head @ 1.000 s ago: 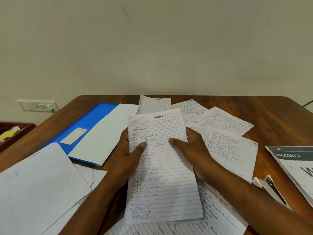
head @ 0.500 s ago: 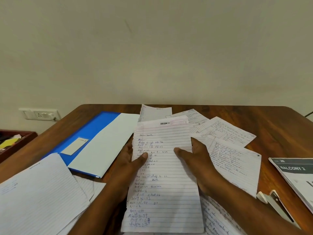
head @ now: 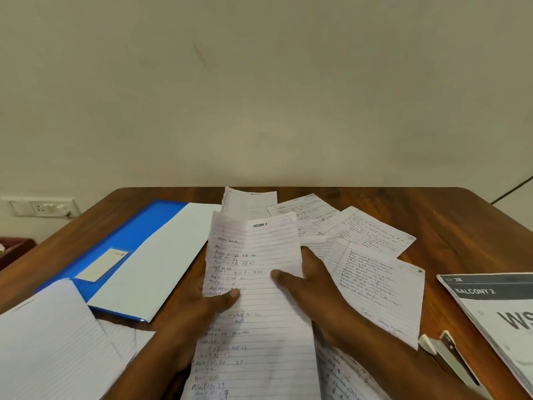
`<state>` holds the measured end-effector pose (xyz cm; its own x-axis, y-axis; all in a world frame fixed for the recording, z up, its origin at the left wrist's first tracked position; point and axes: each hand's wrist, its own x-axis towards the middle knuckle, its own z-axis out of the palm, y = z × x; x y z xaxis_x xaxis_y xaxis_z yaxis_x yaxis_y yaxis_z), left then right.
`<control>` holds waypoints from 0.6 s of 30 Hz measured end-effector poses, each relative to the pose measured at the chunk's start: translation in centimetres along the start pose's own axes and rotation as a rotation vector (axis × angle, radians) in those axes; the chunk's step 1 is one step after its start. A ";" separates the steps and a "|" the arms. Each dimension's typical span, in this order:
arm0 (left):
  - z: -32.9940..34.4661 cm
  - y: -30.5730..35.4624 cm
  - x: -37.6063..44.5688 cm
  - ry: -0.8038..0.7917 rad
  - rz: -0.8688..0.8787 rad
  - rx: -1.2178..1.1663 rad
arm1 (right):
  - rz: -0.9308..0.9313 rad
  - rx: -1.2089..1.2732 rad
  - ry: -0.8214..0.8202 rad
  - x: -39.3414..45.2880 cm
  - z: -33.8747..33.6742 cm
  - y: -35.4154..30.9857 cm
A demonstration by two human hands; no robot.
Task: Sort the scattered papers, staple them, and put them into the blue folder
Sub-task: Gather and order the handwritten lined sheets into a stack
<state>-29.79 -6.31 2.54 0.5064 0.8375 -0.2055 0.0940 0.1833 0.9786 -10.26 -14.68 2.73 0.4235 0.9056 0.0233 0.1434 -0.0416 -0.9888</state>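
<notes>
Both hands' fingers (head: 310, 265) pinch the lined sheet (head: 256, 298), thumbs on top, fingers beneath.

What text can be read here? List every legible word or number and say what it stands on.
"SECTION 1": top of the lined sheet held in both hands.
"AWP-N-39": handwritten near that sheet's bottom; its other entries are too scrawled to read for sure.
"BALCONY 2" and "2B": dark header of the booklet at right.
Blue folder label, scattered papers: too small or blurred.
</notes>
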 end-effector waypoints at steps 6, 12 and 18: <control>-2.8 0.2 0.4 0.219 0.063 -0.091 | -0.037 -0.566 -0.178 -0.3 -2.2 -3.2; -6.3 -0.3 1.8 0.471 0.090 -0.248 | 0.072 -1.044 -0.245 0.8 -6.4 -4.7; -7.5 -0.9 2.6 0.545 0.075 -0.308 | 0.137 -1.099 -0.346 1.6 -8.4 -4.5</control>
<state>-35.02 -0.44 1.07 -0.0150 0.9810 -0.1933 -0.2174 0.1855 0.9583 -2.71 -16.60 8.51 0.2524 0.9252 -0.2835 0.8869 -0.3383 -0.3146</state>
